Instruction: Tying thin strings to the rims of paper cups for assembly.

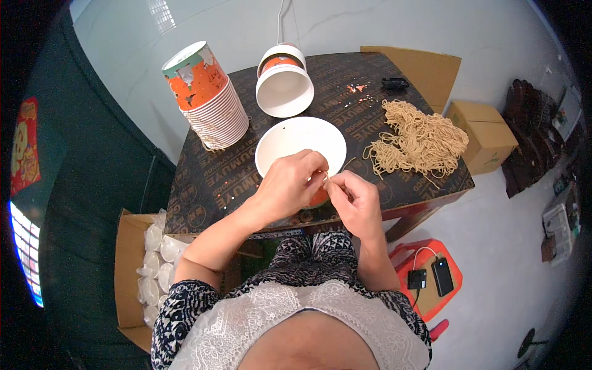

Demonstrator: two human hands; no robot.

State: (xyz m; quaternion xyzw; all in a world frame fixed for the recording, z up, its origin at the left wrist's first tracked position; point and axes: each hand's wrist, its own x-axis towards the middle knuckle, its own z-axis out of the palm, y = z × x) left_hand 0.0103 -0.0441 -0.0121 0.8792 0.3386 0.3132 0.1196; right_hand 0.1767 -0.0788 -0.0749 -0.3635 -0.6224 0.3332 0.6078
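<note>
A white-lined paper bucket point(299, 139) with an orange outside stands at the table's near edge, its open mouth tilted up toward me. My left hand point(290, 185) reaches over its near rim, thumb and forefinger pinched together. Against those fingertips, my right hand point(354, 200) is also closed in a pinch. A short bit of tan string shows between the fingertips at the rim; the fingers hide most of it. To the right lies a loose heap of tan strings point(419, 139).
A tall stack of nested paper buckets point(209, 95) stands at the left. Behind the worked bucket, another bucket point(285, 89) lies on its side. Boxes point(484, 132) sit beyond the table's right; a red stool point(441, 277) holds a power bank. A carton of clear-wrapped cups point(132, 277) is lower left.
</note>
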